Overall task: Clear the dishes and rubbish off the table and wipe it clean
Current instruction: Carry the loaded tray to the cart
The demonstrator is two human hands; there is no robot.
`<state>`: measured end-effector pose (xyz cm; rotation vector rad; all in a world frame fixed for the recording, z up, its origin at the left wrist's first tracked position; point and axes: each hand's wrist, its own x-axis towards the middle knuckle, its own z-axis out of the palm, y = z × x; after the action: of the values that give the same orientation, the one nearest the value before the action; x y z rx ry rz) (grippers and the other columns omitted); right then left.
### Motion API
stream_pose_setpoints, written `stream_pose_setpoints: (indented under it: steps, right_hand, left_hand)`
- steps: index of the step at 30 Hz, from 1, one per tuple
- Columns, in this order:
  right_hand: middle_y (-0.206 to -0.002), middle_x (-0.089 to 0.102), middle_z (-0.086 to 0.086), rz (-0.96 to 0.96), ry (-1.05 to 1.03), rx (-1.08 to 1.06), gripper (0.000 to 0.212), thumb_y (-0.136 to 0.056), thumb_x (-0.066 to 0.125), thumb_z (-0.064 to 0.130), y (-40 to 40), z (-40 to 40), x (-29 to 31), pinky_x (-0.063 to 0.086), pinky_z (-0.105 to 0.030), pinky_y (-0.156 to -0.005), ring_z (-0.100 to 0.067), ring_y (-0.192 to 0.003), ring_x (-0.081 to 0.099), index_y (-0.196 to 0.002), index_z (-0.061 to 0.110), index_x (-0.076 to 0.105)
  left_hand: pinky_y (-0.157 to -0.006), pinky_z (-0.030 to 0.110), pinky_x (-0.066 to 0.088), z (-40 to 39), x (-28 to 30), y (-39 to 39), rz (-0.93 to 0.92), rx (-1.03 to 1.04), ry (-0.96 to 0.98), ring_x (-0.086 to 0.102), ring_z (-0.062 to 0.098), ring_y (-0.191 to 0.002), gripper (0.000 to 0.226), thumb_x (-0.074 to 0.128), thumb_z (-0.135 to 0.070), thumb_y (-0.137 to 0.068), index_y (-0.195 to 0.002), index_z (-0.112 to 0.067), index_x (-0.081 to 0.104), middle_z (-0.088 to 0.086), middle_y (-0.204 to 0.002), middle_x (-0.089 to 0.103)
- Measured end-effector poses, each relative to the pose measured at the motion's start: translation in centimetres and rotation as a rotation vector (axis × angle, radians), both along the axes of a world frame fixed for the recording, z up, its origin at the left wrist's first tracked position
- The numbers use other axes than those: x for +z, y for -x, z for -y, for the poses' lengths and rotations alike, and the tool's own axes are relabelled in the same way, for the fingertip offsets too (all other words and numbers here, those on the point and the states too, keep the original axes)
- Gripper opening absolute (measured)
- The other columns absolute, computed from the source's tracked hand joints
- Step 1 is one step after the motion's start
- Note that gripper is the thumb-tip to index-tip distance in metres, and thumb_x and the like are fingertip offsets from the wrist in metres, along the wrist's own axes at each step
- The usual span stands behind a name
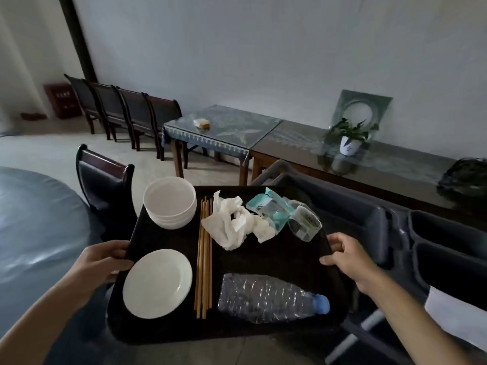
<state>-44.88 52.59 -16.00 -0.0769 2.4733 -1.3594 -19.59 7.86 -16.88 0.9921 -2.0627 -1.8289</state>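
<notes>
I see a row of dark chairs [123, 111] along the far wall, next to a red box [62, 100] on the floor. A small plant in a white pot [350, 138] sits on the long side table [390, 164]. A framed picture [361, 109] leans on the wall behind it.

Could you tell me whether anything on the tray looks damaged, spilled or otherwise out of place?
Nothing is spilled. The plastic bottle lies on its side, crumpled and apparently empty. Crumpled tissue and torn wrappers sit loose on the tray, as rubbish would. The bowls are stacked neatly, and the plate and chopsticks lie flat.
</notes>
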Motion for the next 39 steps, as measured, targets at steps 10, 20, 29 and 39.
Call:
stream_pose_setpoints:
  steps: [10, 20, 29, 39]
  right_hand:
    - [-0.103, 0.073, -0.013, 0.015, 0.022, -0.209, 0.045, -0.078, 0.076, -0.015, 9.3, -14.5, 0.6, 0.059, -0.052, -0.091, -0.030, -0.098, 0.070, -0.112, 0.013, 0.066]
    - [-0.098, 0.071, -0.016, 0.077, 0.020, -0.440, 0.038, -0.080, 0.073, -0.017, 17.3, -18.9, -2.8, 0.055, -0.039, -0.075, -0.030, -0.091, 0.069, -0.103, 0.012, 0.065]
    - [-0.104, 0.071, -0.015, 0.188, 0.000, -0.642, 0.051, -0.079, 0.075, -0.015, 25.4, -16.7, -7.7, 0.050, -0.033, -0.072, -0.027, -0.091, 0.068, -0.124, 0.008, 0.063]
    - [-0.113, 0.069, -0.011, 0.336, -0.122, -0.808, 0.050, -0.081, 0.078, -0.008, 28.6, -14.8, -11.5, 0.055, -0.039, -0.078, -0.028, -0.104, 0.066, -0.123, 0.014, 0.062]
  left_hand:
    - [-0.069, 0.035, 0.054, -11.1, -0.1, 18.1, 0.021, -0.178, -0.033, 0.066, 0.032, -0.086, 0.043, 0.062, 0.019, -0.081, -0.117, -0.004, 0.069, 0.028, -0.100, 0.067]
    - [-0.072, 0.035, 0.051, -15.3, -2.7, 35.0, 0.048, -0.248, 0.055, 0.061, 0.029, -0.080, 0.041, 0.059, 0.021, -0.081, -0.109, -0.007, 0.070, 0.014, -0.085, 0.065]
    - [-0.081, 0.044, 0.056, -13.3, -6.1, 51.1, 0.106, -0.396, 0.221, 0.069, 0.034, -0.085, 0.043, 0.058, 0.014, -0.083, -0.091, -0.025, 0.075, 0.015, -0.091, 0.076]
    - [-0.058, 0.029, 0.049, -13.4, -10.9, 59.4, 0.272, -0.397, 0.313, 0.064, 0.023, -0.074, 0.043, 0.057, 0.004, -0.084, -0.111, -0.023, 0.075, 0.003, -0.087, 0.073]
